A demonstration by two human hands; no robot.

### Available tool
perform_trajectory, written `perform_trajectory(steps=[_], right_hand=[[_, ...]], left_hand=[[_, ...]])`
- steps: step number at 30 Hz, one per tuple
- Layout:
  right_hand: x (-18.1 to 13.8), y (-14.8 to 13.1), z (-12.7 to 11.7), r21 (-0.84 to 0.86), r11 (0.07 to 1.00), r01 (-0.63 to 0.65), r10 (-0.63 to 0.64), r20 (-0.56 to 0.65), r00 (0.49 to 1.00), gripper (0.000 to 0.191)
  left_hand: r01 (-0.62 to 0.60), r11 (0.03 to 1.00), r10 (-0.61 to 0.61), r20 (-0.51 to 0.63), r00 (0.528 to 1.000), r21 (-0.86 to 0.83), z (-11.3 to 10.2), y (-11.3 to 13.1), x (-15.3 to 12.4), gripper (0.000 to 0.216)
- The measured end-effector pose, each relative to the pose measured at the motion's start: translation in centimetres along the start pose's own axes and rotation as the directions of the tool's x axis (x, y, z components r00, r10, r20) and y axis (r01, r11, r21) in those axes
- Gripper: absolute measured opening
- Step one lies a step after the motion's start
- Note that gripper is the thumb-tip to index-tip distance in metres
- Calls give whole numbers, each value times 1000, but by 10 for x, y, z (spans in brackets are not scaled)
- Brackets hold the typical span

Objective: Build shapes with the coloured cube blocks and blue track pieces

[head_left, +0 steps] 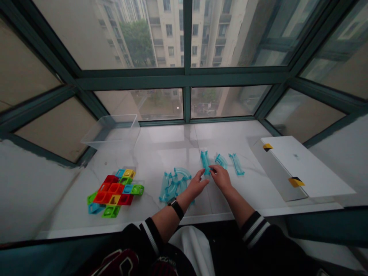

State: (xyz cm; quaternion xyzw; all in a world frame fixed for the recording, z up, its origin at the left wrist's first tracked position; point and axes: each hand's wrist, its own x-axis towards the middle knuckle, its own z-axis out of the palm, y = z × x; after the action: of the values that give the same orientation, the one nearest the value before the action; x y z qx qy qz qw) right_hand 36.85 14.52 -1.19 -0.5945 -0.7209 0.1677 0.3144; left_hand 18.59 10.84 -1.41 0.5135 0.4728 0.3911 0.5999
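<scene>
A straight translucent blue track piece (pixel 205 159) lies on the white ledge, its near end between my hands. My left hand (pixel 197 186) is at that end's left side, thumb and index finger spread apart, the fingertip close to the piece. On the other side my right hand (pixel 221 177) has bent fingers pinched at the piece's near right edge. To the right lie a curved blue track piece (pixel 221 161) and another straight blue track piece (pixel 237 165). Left of my hands is a pile of blue track pieces (pixel 174 184), partly covered by my left forearm.
Red, green, yellow and blue plastic blocks (pixel 115 191) lie grouped at the left. Behind them stands a clear plastic bin (pixel 112 143). A white box (pixel 304 165) with yellow-black corner marks sits at the right. Green-framed windows (pixel 186 80) border the ledge (pixel 161 143).
</scene>
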Motion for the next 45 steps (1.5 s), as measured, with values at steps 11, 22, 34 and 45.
perform_trajectory(steps=[11, 22, 34, 45], right_hand=[[-2, 1, -1, 1, 1000, 22, -22, 18, 1000, 29], [-2, -1, -2, -1, 1000, -1, 1, 37, 999, 30], [-3, -5, -6, -10, 1000, -9, 9, 55, 998, 32], [-20, -17, -17, -53, 999, -4, 5, 13, 1000, 40]], left_hand=[[11, 1000, -11, 8, 1000, -13, 0, 0, -1, 72], [37, 999, -37, 26, 999, -18, -2, 0, -2, 72], [28, 1000, -28, 31, 999, 3, -1, -4, 0, 75], [14, 999, -11, 68, 998, -40, -15, 9, -15, 73]])
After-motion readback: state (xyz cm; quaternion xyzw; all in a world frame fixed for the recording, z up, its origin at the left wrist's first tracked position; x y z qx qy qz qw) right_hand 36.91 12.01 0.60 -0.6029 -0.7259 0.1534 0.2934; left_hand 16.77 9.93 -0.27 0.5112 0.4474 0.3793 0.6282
